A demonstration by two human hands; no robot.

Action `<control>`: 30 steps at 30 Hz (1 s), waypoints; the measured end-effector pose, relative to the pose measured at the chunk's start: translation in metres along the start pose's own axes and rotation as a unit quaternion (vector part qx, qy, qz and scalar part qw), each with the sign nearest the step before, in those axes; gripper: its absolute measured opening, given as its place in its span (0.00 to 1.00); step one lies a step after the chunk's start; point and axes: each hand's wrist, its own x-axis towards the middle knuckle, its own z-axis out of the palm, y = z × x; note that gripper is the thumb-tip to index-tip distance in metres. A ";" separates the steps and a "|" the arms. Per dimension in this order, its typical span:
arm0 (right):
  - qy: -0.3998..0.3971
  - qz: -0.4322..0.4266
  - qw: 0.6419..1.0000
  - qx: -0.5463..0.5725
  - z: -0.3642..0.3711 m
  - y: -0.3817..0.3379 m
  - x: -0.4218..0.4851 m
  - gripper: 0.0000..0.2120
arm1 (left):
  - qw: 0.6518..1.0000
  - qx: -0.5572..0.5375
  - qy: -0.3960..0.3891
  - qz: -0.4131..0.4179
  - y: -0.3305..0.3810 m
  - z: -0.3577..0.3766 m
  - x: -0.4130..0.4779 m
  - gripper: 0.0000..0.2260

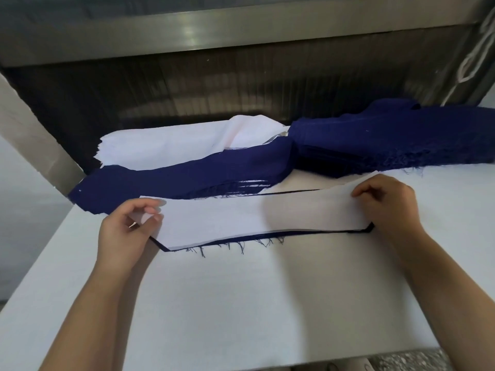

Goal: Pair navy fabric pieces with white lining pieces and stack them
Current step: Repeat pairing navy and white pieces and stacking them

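Frayed navy cloth (187, 178), matt white lining (254, 215)

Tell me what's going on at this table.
A person is pairing fabric. The left hand pinches one end of a white lining piece and the right hand grips the other end, holding it over a navy piece whose frayed edge peeks out along the near side. Behind, heaped navy pieces and a white lining stack lie on the white table.

A plain white lining piece (254, 218) is covering a navy fabric piece (235, 239), a navy stack (187, 178) and white stack (160, 145) lying on the white counter (267, 303).
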 end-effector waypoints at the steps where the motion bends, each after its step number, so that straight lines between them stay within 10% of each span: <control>1: -0.009 0.006 1.000 -0.005 0.000 0.000 0.000 0.16 | 1.000 0.005 -0.006 -0.005 -0.002 0.000 0.000 0.15; 30: -0.070 0.003 0.993 -0.090 0.001 0.008 0.002 0.14 | 0.986 0.137 -0.068 0.062 -0.005 0.006 -0.003 0.17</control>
